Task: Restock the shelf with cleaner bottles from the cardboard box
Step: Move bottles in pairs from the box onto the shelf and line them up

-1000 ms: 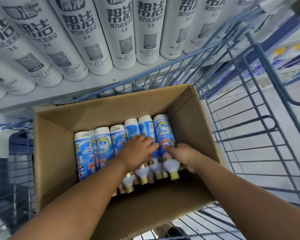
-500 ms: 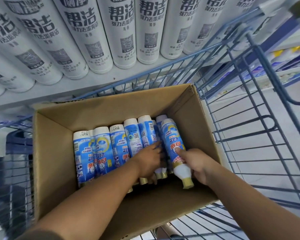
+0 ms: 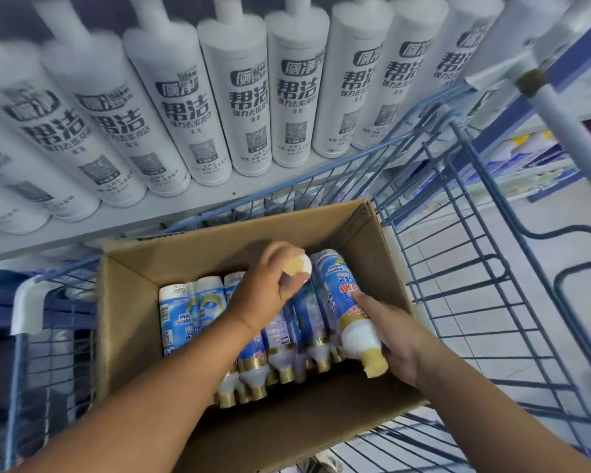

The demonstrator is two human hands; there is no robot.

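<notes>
Each hand is gripping one blue cleaner bottle, the left hand [image 3: 270, 288] by a bottle's capped end [image 3: 299, 266] and the right hand [image 3: 394, 336] around another's neck [image 3: 359, 336], apparently to be lifting both from the cardboard box [image 3: 130, 322] for shelving.

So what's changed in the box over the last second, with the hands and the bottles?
The right hand has gripped the rightmost blue bottle and tilted it up out of the row. The left hand, which lay on the row, now grips another bottle by its neck end, lifting it. The remaining bottles, cardboard box and trolley stayed put.
</notes>
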